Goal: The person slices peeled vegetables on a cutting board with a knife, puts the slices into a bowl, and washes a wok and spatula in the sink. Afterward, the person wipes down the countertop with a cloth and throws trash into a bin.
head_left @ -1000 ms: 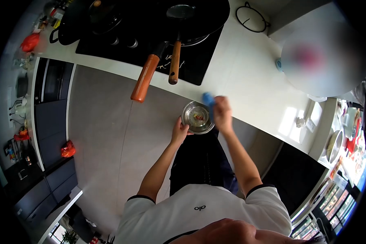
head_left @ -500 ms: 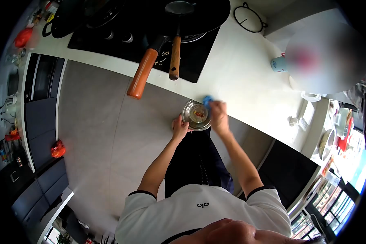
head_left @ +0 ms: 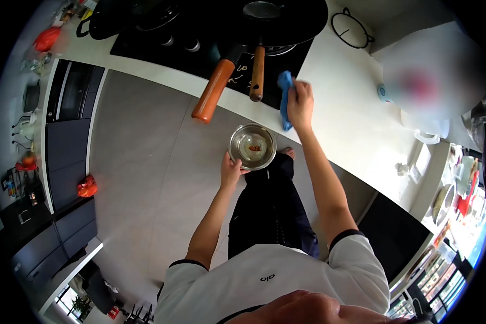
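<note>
My left hand (head_left: 233,170) grips the lower left rim of a round metal bowl (head_left: 267,153), held just off the counter's front edge. Small reddish-brown bits (head_left: 255,148) lie at the bottom of the bowl. A crumpled blue cloth (head_left: 285,100) is pinched in my right hand (head_left: 301,102), over the counter beside the cooktop's right front corner. Left of the cloth, pale strands (head_left: 242,68) lie on the black cooktop (head_left: 213,60). A ladle's wooden handle (head_left: 257,75) and a pan's orange-brown handle (head_left: 214,92) point toward me.
A large dark pan (head_left: 302,24) sits on the stove, with the ladle in it. Along the pale counter (head_left: 340,119) are a black ring stand (head_left: 352,29) and a light blue cup (head_left: 384,93). On the grey floor, a red bag (head_left: 87,186) rests near the dark cabinets.
My right hand has moved up and away from the bowl, carrying the blue cloth to the cooktop's corner. The bowl has come slightly left in my left hand.
</note>
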Tool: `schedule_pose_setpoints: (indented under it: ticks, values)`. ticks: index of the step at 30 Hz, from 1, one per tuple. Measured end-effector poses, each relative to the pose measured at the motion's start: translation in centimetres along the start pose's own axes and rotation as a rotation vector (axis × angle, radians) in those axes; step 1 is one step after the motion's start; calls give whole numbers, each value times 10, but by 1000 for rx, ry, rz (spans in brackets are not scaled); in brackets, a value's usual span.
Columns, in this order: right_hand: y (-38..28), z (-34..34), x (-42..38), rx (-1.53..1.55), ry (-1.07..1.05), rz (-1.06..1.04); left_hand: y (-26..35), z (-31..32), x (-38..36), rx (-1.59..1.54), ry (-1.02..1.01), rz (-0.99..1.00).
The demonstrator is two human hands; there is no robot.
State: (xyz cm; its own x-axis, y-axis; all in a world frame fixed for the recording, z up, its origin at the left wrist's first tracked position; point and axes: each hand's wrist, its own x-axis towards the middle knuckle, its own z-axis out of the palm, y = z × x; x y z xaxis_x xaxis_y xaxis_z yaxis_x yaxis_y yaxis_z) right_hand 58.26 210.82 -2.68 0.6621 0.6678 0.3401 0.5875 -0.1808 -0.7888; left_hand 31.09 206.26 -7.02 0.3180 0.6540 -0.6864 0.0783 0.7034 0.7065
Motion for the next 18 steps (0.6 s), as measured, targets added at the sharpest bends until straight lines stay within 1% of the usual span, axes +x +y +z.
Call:
schedule_pose_setpoints:
  ticks: [2, 4, 6, 7, 8, 9, 11, 13, 14, 17, 18]
  values:
    - [13, 32, 19, -145, 21, -2, 21, -4, 4, 3, 51, 45]
    - [9, 55, 25, -312, 32, -74, 29, -16, 17, -13, 67, 91]
    - [0, 72, 22, -291, -4, -129, 38, -31, 31, 6, 83, 100]
    - [-2, 80, 23, -301, -80, -173, 41, -37, 37, 1, 104, 123]
    - [-8, 90, 23, -258, -58, -188, 45, -43, 41, -5, 120, 126]
    - [-4, 102, 20, -121, -179, -137, 52, -47, 45, -11, 132, 132]
    - [-7, 127, 8, 196, -300, -68, 60, -57, 54, 4, 158, 155]
    - [-37, 133, -22, 135, -388, -254, 67, -62, 55, -8, 167, 169]
    - [-51, 129, -38, -113, -466, -454, 69, -65, 55, -13, 170, 175]
    - [-69, 124, -69, 135, -530, -431, 74, -71, 57, -40, 181, 202]
    - [-68, 124, -68, 121, -488, -409, 77, -71, 55, -45, 187, 203]
